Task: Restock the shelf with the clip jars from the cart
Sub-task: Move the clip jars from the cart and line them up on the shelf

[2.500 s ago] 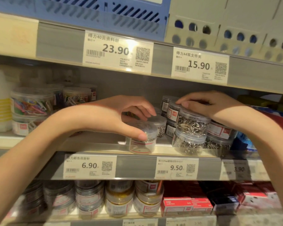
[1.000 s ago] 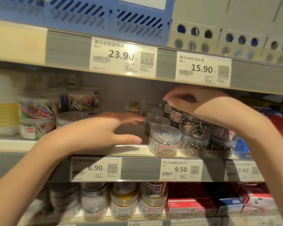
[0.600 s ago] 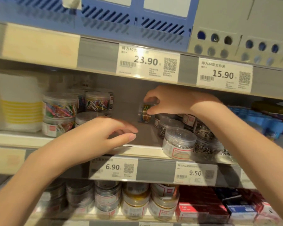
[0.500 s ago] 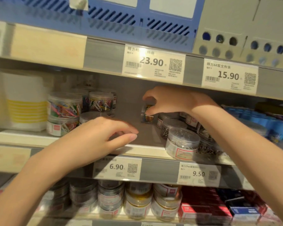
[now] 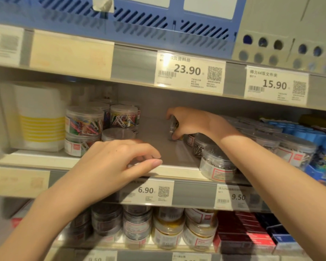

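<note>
My right hand [image 5: 193,122] grips a tipped jar [image 5: 173,129] deep on the shelf [image 5: 177,169]. My left hand [image 5: 117,162] hovers, loosely curled, holding nothing. Next, I judge: stand it upright beside the stacked jars.

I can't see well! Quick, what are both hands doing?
Left hand: open, fingers loosely curled, holding nothing.
Right hand: grips a small jar tipped on its side.
</note>
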`<act>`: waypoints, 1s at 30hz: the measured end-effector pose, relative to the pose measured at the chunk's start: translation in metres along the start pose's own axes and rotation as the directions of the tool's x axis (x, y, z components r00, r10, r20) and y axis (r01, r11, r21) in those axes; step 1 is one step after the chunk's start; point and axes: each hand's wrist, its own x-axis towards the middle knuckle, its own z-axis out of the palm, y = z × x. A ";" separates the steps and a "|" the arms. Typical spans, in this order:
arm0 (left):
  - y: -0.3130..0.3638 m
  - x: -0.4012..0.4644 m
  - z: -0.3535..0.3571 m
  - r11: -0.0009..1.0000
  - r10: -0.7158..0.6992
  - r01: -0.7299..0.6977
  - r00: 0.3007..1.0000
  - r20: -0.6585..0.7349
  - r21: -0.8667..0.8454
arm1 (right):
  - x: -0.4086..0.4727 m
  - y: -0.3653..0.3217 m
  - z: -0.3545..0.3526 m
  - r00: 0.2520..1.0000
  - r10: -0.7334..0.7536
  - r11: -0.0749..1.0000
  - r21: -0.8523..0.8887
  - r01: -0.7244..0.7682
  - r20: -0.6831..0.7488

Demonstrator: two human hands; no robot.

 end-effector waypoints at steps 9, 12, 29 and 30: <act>-0.012 -0.013 -0.004 0.999 -0.043 0.041 0.997 -0.066 -0.033 | -0.020 -0.020 -0.014 0.983 -0.082 0.920 0.366 0.139 -0.166; -0.016 -0.017 -0.005 0.999 -0.049 0.048 0.995 -0.092 -0.017 | -0.029 -0.030 -0.016 0.966 -0.086 0.880 0.435 0.189 -0.244; -0.020 -0.021 0.001 0.995 0.079 -0.066 0.976 -0.204 0.068 | -0.031 -0.087 0.019 0.897 0.018 0.724 0.625 0.293 -0.441; -0.020 -0.021 0.001 0.995 0.080 -0.067 0.976 -0.202 0.069 | -0.031 -0.087 0.020 0.899 0.013 0.726 0.622 0.293 -0.439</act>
